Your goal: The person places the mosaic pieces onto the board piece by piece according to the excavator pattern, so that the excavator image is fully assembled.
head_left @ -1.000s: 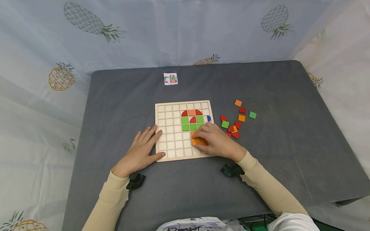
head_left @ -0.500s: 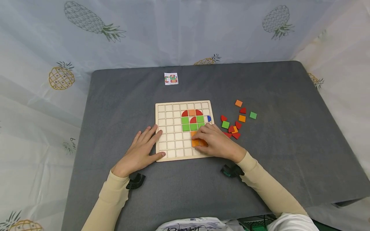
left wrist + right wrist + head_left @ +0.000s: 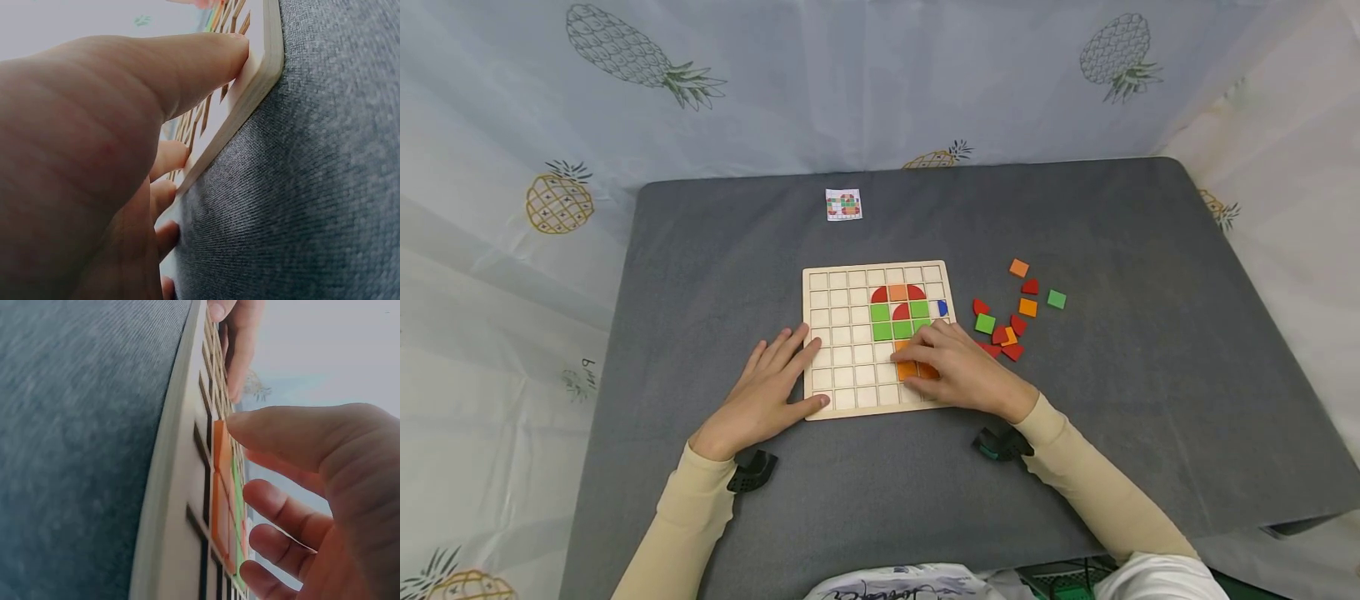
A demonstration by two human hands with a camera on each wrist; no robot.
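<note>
A wooden grid board (image 3: 842, 377) lies on the grey table, its squares partly filled with green, red and orange tiles. My left hand (image 3: 756, 408) rests on the board's left edge with fingers spread, the thumb on its near left corner. Over the lower right part is my right hand (image 3: 958, 367), thumb and index finger apart around an orange tile (image 3: 907, 370) that sits in the grid. In the right wrist view the thumb tip is right at the edge of an orange tile (image 3: 221, 447), and the other fingers are loosely bent above the board. The hand hides some squares.
Loose tiles lie right of the board: a green tile (image 3: 1056, 299), an orange tile (image 3: 1018, 267), a red tile (image 3: 1029, 287) and several others, some overlapping. A small printed pattern card (image 3: 844, 205) lies behind the board. A blue piece (image 3: 942, 308) sits at the board's right edge.
My right index finger has shifted slightly left, off the orange tile's upper left edge, and the gap to the thumb is wider. The left hand and the board stay put.
</note>
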